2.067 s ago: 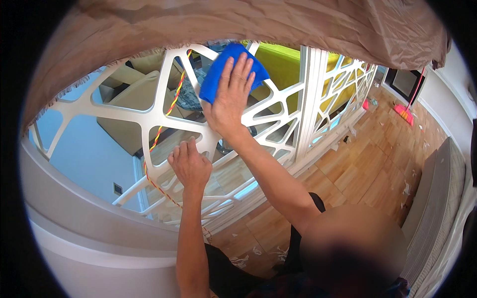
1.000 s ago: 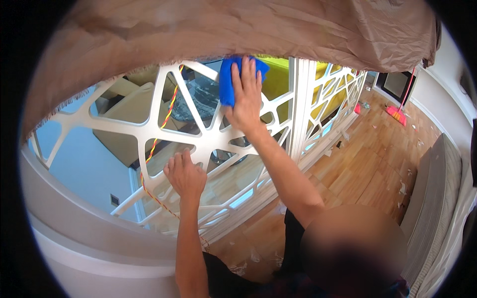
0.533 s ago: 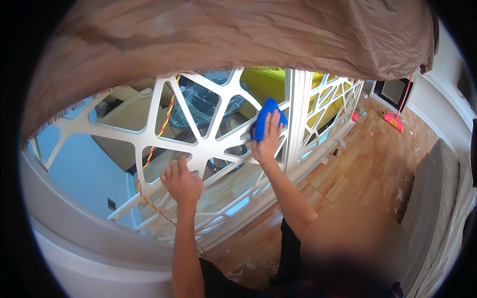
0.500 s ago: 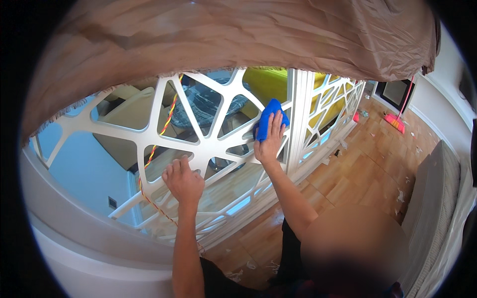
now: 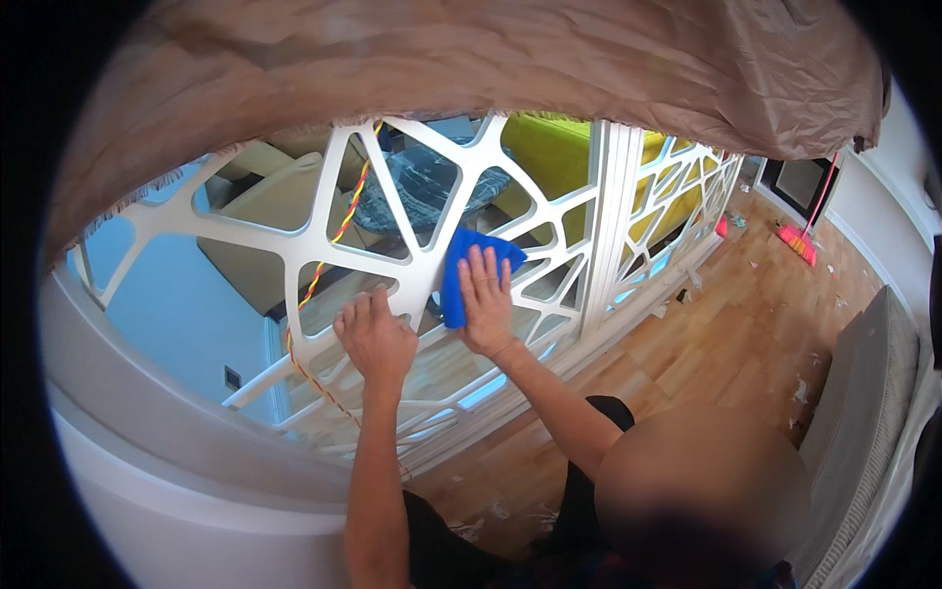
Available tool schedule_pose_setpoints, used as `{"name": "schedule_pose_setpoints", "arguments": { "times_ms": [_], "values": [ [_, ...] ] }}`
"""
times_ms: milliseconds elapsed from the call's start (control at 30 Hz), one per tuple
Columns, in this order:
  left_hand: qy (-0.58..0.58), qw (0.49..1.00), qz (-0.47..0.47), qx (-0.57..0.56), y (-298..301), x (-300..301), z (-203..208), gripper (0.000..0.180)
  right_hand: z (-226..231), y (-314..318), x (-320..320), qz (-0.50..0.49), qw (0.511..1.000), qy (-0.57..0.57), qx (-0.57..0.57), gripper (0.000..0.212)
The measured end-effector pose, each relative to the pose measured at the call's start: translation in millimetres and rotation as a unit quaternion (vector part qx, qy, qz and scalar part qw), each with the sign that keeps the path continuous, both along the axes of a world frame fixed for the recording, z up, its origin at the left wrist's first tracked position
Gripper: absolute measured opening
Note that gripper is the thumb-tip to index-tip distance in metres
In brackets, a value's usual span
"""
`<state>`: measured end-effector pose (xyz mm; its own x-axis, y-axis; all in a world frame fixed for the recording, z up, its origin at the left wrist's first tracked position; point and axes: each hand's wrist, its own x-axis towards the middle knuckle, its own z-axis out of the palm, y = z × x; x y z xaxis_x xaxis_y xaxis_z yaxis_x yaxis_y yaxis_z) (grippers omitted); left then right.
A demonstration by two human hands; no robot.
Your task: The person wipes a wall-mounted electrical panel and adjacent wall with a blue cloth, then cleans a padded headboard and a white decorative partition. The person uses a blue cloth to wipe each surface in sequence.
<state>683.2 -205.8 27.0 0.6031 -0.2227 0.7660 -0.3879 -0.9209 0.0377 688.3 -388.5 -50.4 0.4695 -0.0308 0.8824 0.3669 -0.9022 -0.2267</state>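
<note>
A white openwork lattice panel (image 5: 312, 245) with irregular gaps stands before me. My right hand (image 5: 486, 314) lies with outstretched fingers on a folded blue cloth (image 5: 454, 285), pressing it to the struts near the panel's middle. Part of the cloth is hidden under that palm. To its left, my left hand (image 5: 377, 339) has its fingers curled over a lattice strut; the fingertips are partly out of sight. Beside the left hand a twisted red and yellow cord (image 5: 357, 194) runs down through the panel.
Brown fabric (image 5: 491, 59) hangs across the top. Behind the lattice are a dark marbled table (image 5: 427, 191), a beige chair (image 5: 285, 191) and a yellow-green sofa (image 5: 554, 157). A pink broom (image 5: 798, 243) stands at far right; scraps litter the wood floor (image 5: 716, 344).
My right hand has slid the blue cloth left and down, from beside the upright post to the panel's middle. The left hand keeps its hold; the whole view has shifted slightly.
</note>
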Motion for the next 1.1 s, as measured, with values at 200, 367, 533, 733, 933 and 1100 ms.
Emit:
{"name": "schedule_pose_setpoints", "arguments": {
  "times_ms": [200, 367, 533, 733, 933, 1100],
  "values": [
    [0.029, 1.0, 0.0, -0.002, 5.7, -2.8, 1.9, 0.051, -1.6, 19.0, 1.5, -0.038, 0.988, -0.015, 0.151, 0.09],
    [0.015, 0.998, -0.049, -0.034, 11.9, 3.9, 0.2, 0.041, -19.5, 73.9, -8.3, 0.054, 0.998, 0.001, 0.045, 0.081],
    [0.028, 0.987, -0.112, -0.116, 20.6, -4.9, 8.5, 0.039, -25.7, 84.2, -1.9, 0.099, 0.993, -0.011, -0.063, 0.078],
    [0.051, 0.961, -0.197, -0.189, 39.9, -4.7, 14.3, 0.03, 18.8, 76.6, 3.1, 0.022, 0.998, -0.041, 0.042, 0.079],
    [0.053, 0.956, -0.226, -0.177, 44.0, -4.2, 12.6, 0.031, 5.2, 86.6, 5.5, 0.028, 0.998, -0.054, 0.029, 0.084],
    [0.053, 0.95, -0.232, -0.2, 50.5, -4.4, 13.6, 0.032, 25.2, 92.4, 7.7, 0.044, 0.997, -0.056, -0.031, 0.075]
  ]
}}
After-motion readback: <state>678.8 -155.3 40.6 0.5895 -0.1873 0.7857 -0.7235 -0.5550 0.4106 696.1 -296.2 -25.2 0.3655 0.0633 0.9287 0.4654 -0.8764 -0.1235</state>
